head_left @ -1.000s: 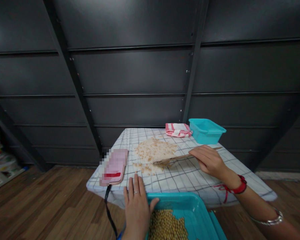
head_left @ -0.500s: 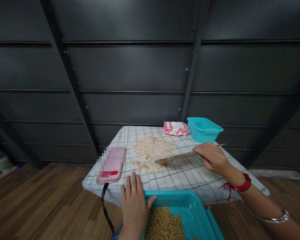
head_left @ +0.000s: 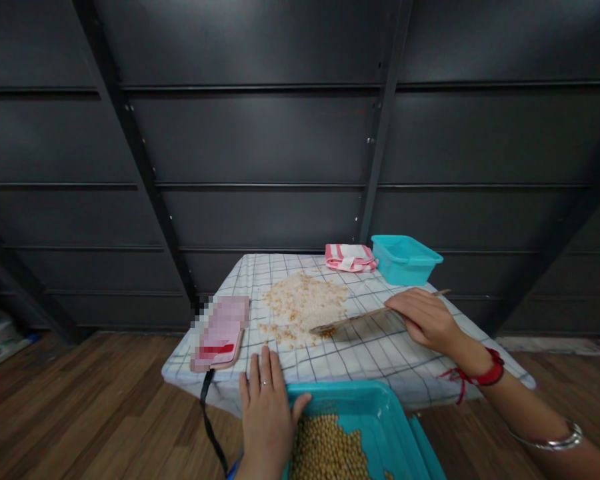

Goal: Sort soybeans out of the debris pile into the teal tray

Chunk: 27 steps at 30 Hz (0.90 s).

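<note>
My right hand (head_left: 427,320) is closed around the handle of a long wooden spoon (head_left: 353,319). The spoon's low end rests at the near right edge of a spread of pale grains (head_left: 305,300) with yellowish beans mixed in. That spread lies on a white checked tablecloth (head_left: 370,357). My left hand (head_left: 266,413) is stretched out flat, its fingers touching the cloth's front edge and its thumb over the rim of a teal tray (head_left: 387,413). Inside the tray lie many yellow-brown beans (head_left: 327,448), heaped toward the left.
At the table's back right stands a turquoise plastic basin (head_left: 405,260), beside a folded red-and-white striped cloth (head_left: 351,258). A pink phone (head_left: 225,330) with a black strap (head_left: 207,417) lies at the left edge. A dark panelled wall (head_left: 260,140) rises behind the table.
The view has shifted very slightly. Both hands and the spoon keep nearly the same places, and the grains look unchanged.
</note>
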### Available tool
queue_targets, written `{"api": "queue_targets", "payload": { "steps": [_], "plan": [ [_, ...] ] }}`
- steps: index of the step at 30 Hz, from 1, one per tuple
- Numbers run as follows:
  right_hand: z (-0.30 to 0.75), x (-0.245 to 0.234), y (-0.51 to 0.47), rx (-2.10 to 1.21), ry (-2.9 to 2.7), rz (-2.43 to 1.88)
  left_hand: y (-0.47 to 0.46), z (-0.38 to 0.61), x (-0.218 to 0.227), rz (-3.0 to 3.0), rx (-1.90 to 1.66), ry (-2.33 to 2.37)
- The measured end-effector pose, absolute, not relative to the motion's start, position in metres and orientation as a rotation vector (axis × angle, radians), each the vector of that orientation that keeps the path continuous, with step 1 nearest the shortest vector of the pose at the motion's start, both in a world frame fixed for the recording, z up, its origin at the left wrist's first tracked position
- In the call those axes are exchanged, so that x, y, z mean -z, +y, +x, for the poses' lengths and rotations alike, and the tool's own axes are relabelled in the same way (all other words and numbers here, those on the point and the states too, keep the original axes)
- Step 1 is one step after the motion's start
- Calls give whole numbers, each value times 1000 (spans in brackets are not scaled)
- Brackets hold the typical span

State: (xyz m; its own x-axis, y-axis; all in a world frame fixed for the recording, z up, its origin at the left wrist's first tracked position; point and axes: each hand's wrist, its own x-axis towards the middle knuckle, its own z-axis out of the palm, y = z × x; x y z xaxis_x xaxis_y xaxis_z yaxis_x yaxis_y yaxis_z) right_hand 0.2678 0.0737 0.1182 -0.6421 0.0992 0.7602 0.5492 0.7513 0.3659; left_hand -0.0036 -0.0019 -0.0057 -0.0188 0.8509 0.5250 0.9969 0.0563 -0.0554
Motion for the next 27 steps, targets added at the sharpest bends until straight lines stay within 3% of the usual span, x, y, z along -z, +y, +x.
{"api": "queue_targets", "payload": {
  "steps": [27],
  "plan": [
    [269,-120,70,813,-2180,-480,-3,-3,2,-1845,409,-1910]
  ]
}}
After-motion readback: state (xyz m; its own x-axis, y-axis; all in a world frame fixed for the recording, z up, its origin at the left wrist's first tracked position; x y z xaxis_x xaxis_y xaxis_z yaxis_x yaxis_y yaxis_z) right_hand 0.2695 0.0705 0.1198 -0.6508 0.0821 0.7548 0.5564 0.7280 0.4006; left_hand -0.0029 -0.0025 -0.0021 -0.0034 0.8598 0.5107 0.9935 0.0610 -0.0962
